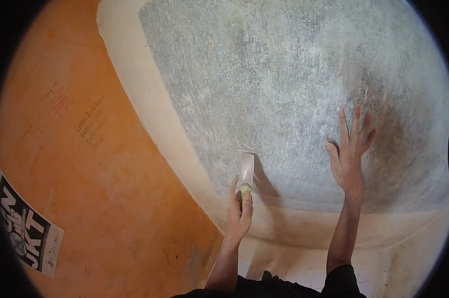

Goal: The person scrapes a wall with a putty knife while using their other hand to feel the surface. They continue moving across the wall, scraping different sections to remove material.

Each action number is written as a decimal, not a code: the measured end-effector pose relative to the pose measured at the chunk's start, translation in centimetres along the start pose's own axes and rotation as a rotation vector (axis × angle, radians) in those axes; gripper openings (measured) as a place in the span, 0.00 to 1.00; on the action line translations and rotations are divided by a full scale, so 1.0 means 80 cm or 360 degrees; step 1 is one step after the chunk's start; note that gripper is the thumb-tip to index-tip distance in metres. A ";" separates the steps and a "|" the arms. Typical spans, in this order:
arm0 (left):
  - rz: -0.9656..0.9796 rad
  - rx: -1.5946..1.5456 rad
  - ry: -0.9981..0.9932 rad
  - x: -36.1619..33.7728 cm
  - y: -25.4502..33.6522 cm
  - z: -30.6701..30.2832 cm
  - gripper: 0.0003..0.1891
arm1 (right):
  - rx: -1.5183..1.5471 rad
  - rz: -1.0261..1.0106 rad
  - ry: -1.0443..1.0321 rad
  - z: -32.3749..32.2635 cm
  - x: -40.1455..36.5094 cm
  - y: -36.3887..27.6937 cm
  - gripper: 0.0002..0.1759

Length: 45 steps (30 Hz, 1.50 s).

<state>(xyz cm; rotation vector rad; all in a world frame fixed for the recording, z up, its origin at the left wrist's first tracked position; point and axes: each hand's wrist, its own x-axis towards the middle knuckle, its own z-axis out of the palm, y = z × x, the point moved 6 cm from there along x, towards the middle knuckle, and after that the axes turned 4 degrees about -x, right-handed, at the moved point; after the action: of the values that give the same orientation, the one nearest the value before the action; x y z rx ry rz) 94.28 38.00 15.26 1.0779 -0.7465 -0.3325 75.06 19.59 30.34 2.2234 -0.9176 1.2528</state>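
Note:
My left hand (240,211) is wrapped round the green handle of a putty knife (247,169), its index finger stretched along the side. The wide metal blade points up, with its edge right at the rough grey patch of wall (224,89). A thin pale curved mark shows just above the blade. To the right, my right hand (351,159) lies against the same grey surface with fingers spread, holding nothing. Dark shadows of the hands fall on the wall beside each of them.
A smooth cream border (135,94) frames the grey patch at the left and below. Left of it stands an orange wall (110,198) with handwriting (90,124) and a black-and-white sticker (28,228). Pale tiled floor (284,270) shows at the bottom.

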 end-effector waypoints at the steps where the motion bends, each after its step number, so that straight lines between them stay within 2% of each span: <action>1: 0.0002 0.0001 0.0016 0.007 -0.001 0.004 0.25 | -0.0025 0.0001 0.0010 0.000 0.000 0.000 0.42; 3: -0.0263 -0.0003 0.0164 0.018 -0.013 0.003 0.19 | -0.0037 -0.0001 -0.0008 0.005 -0.001 -0.003 0.42; 4: -0.0281 0.0007 0.0171 0.018 -0.026 -0.006 0.19 | -0.0097 0.0026 0.0004 0.007 0.000 -0.004 0.43; 6: -0.0472 -0.0231 -0.0119 0.022 -0.064 -0.008 0.16 | -0.0167 0.0040 0.0004 0.006 -0.003 -0.002 0.43; 9: -0.0575 -0.0276 -0.0085 0.015 -0.057 -0.016 0.13 | -0.0025 0.0081 -0.0036 0.008 -0.012 -0.004 0.43; 12: -0.0477 -0.0290 -0.0073 0.044 -0.004 0.002 0.14 | 0.0144 0.0112 -0.0073 0.015 -0.044 -0.007 0.44; 15: -0.0515 -0.0414 -0.0150 0.071 0.027 0.013 0.15 | 0.0310 0.0287 -0.0187 0.024 -0.080 -0.014 0.45; 17: -0.0579 -0.0402 -0.0181 0.057 -0.004 0.004 0.16 | 0.0436 0.0450 0.0031 0.031 -0.107 -0.021 0.51; 21: -0.0705 -0.0328 -0.0223 0.041 -0.017 -0.008 0.17 | 0.0435 0.0654 0.0060 0.072 -0.130 -0.025 0.57; 23: -0.0708 -0.0374 -0.0238 0.047 0.007 -0.009 0.17 | 0.0278 0.0733 -0.0115 0.085 -0.138 -0.024 0.62; 28: -0.0671 -0.0323 -0.0232 0.038 -0.014 -0.015 0.18 | 0.0296 0.0697 -0.0202 0.088 -0.147 -0.019 0.61; 32: -0.0686 -0.0282 -0.0198 0.040 0.004 -0.012 0.19 | 0.0269 0.0693 -0.0311 0.104 -0.158 -0.017 0.59; 37: -0.0595 -0.0201 -0.0145 0.034 -0.012 -0.009 0.20 | 0.0212 0.0683 -0.0307 0.110 -0.165 -0.015 0.57; 45: -0.0700 -0.0187 -0.0215 0.045 0.002 -0.011 0.18 | 0.0168 0.0703 -0.0295 0.118 -0.166 -0.016 0.57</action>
<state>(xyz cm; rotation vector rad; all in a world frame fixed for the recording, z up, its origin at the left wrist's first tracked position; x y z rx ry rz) 97.44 36.60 16.55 1.1103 -0.5952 -0.8215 76.46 18.91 14.07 2.3258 -1.5109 1.3155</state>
